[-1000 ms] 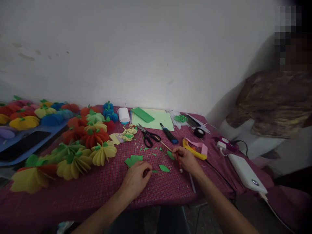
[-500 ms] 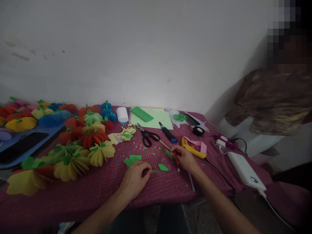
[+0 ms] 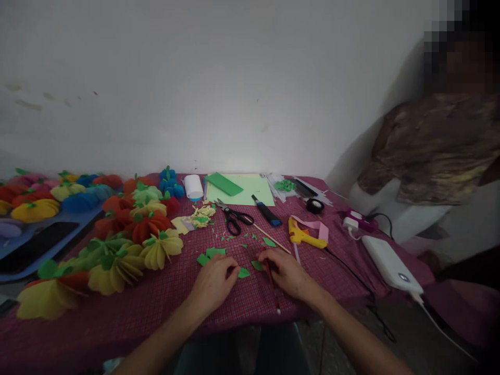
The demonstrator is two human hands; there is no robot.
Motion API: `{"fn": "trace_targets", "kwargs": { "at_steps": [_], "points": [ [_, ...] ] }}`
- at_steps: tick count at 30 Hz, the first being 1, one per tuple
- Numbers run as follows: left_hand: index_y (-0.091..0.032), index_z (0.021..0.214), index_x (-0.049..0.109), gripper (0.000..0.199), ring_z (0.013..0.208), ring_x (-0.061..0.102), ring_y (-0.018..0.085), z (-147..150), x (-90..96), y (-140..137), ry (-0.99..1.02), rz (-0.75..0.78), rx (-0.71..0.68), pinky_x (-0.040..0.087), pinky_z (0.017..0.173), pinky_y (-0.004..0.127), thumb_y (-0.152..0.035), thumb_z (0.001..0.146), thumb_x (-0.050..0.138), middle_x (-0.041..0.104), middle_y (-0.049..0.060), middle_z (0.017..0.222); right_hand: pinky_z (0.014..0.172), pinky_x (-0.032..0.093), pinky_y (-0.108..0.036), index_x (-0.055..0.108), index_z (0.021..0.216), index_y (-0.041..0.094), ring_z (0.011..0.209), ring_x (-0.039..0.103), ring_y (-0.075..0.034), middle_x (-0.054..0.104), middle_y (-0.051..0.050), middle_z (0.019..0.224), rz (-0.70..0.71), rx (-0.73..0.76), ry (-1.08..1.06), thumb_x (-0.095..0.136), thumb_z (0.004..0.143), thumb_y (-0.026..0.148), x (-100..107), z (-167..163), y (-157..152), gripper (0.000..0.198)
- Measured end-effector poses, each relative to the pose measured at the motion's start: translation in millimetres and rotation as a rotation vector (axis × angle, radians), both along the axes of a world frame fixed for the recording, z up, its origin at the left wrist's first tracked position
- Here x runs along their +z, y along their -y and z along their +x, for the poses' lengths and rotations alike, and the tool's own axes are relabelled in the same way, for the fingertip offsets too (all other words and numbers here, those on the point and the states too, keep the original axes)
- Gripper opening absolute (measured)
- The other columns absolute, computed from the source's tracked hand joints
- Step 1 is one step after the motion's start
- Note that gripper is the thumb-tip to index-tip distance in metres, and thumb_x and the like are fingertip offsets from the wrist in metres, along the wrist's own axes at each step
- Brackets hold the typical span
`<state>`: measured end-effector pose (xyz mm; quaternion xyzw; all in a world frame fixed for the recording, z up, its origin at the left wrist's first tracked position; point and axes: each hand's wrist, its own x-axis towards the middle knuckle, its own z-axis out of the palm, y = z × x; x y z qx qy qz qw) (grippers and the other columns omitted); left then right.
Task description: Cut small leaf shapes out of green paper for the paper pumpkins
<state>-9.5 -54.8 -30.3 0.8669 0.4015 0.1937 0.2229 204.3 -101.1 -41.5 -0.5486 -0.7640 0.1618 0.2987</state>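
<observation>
My right hand [image 3: 287, 268] grips a thin red pencil [image 3: 271, 281] with a pale end pointing toward me. By its fingertips lies a green paper leaf [image 3: 257, 265]. My left hand [image 3: 214, 281] rests on the cloth with thumb and forefinger closed together; what they hold, if anything, is hidden. Another green leaf-shaped piece [image 3: 244, 272] shows right at its fingertips. Green paper pieces [image 3: 214, 252] lie just beyond that hand. Small green scraps and a cut leaf [image 3: 269, 242] are scattered farther up, near black-handled scissors [image 3: 234, 219] and a thin wooden stick [image 3: 273, 237].
Colourful paper pumpkins [image 3: 152, 224] crowd the left, beside a dark phone [image 3: 39, 245]. At the back are pale green sheets [image 3: 253, 192] and a utility knife [image 3: 266, 211]. Rightward lie a yellow glue gun [image 3: 307, 235], black tape [image 3: 314, 205] and a white power bank [image 3: 392, 263]. A person stands at right.
My right hand has moved left and toward me with the pencil, reaching the paper leaf. More of the green piece by my left fingertips now shows. The view has shifted slightly.
</observation>
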Motion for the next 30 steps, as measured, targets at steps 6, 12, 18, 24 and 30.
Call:
{"fn": "trace_targets", "kwargs": {
  "at_steps": [6, 12, 18, 24, 30],
  "points": [
    [-0.02, 0.102, 0.063, 0.025, 0.094, 0.051, 0.025, 7.0, 7.3, 4.1, -0.19, 0.225, -0.033, 0.036, 0.085, 0.038, -0.011, 0.084, 0.047, 0.062, 0.007, 0.098, 0.064, 0.042, -0.024, 0.055, 0.092, 0.021, 0.068, 0.057, -0.016, 0.062, 0.001, 0.075, -0.03, -0.003, -0.013, 0.046, 0.072, -0.002, 4.6, -1.1, 0.9, 0.031],
    [-0.02, 0.112, 0.057, 0.037, 0.105, 0.049, 0.026, 21.8, 5.0, 14.7, -0.22, 0.203, -0.176, 0.032, 0.092, 0.041, -0.005, 0.08, 0.044, 0.063, 0.008, 0.106, 0.063, 0.042, -0.025, 0.052, 0.088, 0.022, 0.067, 0.06, -0.017, 0.062, 0.001, 0.074, -0.082, -0.187, -0.134, 0.044, 0.079, 0.005, 0.0, 1.1, 20.5, 0.021],
    [-0.019, 0.119, 0.054, 0.047, 0.111, 0.048, 0.023, 28.5, -4.4, 12.0, -0.205, 0.176, -0.212, 0.031, 0.097, 0.04, -0.003, 0.077, 0.041, 0.061, 0.007, 0.116, 0.062, 0.042, -0.025, 0.052, 0.091, 0.023, 0.066, 0.06, -0.016, 0.062, 0.001, 0.073, -0.108, -0.225, -0.233, 0.045, 0.083, 0.012, -2.3, -2.3, 27.9, 0.016],
    [-0.019, 0.123, 0.052, 0.057, 0.121, 0.043, 0.022, 27.8, -4.2, 4.9, -0.228, 0.107, -0.205, 0.028, 0.102, 0.041, 0.0, 0.071, 0.039, 0.056, 0.006, 0.128, 0.055, 0.042, -0.02, 0.052, 0.088, 0.024, 0.064, 0.058, -0.013, 0.059, 0.004, 0.071, -0.303, -0.078, -0.635, 0.051, 0.082, 0.02, -13.6, -10.1, 37.0, 0.007],
    [-0.02, 0.132, 0.044, 0.069, 0.128, 0.036, 0.021, 27.7, -6.7, -4.6, -0.242, 0.094, -0.267, 0.025, 0.105, 0.042, 0.001, 0.067, 0.041, 0.05, 0.004, 0.134, 0.062, 0.046, -0.025, 0.055, 0.092, 0.024, 0.069, 0.062, -0.016, 0.064, -0.001, 0.077, -0.182, -0.25, -0.532, 0.048, 0.088, 0.027, -8.5, 5.0, 41.3, 0.008]
  ]
}}
